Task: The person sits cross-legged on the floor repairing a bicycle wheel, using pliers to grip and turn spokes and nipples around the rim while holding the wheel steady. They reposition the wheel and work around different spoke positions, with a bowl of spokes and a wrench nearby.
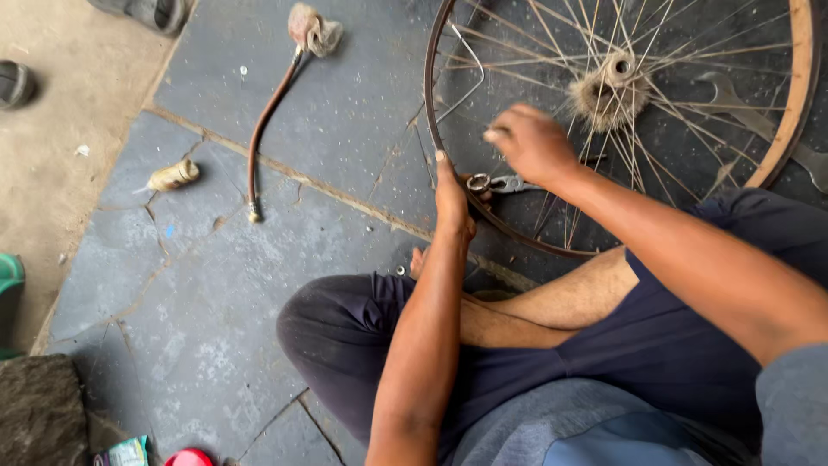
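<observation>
Now the left hand (452, 200) presses on the rim of the bicycle wheel (434, 103) at about 7 o'clock, its grip closed on the rim. Just beside it at 3 o'clock, the right hand (532, 142) grips a small metal tool (496, 183) among the spokes.

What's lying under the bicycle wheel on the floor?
Through the spokes of the bicycle wheel, cracked grey stone floor and a flat metal wrench show. The right hand hides the patch beneath it.
</observation>
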Tool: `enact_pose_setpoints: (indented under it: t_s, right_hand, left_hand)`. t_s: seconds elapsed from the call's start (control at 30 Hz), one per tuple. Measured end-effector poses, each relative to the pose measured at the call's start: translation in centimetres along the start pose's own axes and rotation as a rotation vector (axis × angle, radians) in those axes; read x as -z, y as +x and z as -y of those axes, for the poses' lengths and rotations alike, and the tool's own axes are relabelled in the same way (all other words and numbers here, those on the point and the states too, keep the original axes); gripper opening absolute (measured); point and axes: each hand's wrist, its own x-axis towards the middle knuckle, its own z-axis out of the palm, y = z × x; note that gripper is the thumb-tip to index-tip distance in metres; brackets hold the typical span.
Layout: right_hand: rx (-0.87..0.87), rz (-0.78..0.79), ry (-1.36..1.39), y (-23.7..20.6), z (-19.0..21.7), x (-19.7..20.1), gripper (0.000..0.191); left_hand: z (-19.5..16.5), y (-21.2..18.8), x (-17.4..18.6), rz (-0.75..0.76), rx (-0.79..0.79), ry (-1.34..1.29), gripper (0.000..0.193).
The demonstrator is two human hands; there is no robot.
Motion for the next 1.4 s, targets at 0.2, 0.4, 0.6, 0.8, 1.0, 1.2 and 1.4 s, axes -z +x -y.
enact_pose_setpoints:
  t_s: [0.2,0.4,0.6,0.8,1.0,1.2,1.4]
  right_hand:
    - [-0.791,0.265,0.643,-5.0,2.2,-0.3,0.028]
    - [-0.762,0.324,0.832,-4.0,-0.3,-3.5,0.03]
    - [-0.619,0.027,0.653,-3.7,-1.4,-5.0,0.019]
    - [-0.803,-0.055,0.899,-1.8,-4.1,0.6,0.014]
    - [-0.632,-0.086,0.941,-2.7,-2.9,4.2,0.015]
    - [-0.644,-0.115,0.887,-3.3,-1.9,6.8,0.026]
    - [-0.572,-0.246,0.846,-6.3,-2.9,11.9,0.024]
  left_hand:
    - [0.6,0.4,-0.7,-0.009,-0.027,0.081,0.085]
    - [1.4,1.1,-0.3,0.027,0.0,-0.009,0.08]
    - [1.4,0.9,-0.6,-0.025,0.015,0.028,0.085]
    - [1.1,0.0,-1.2,-0.056,0.003,0.068,0.086]
    - [1.3,-1.1,-1.4,-0.064,-0.011,0.087,0.065]
    - [2.0,-1.2,-0.6,-0.01,-0.086,0.073,0.033]
    - [0.2,-0.9,-0.2,-0.227,-0.542,0.367,0.044]
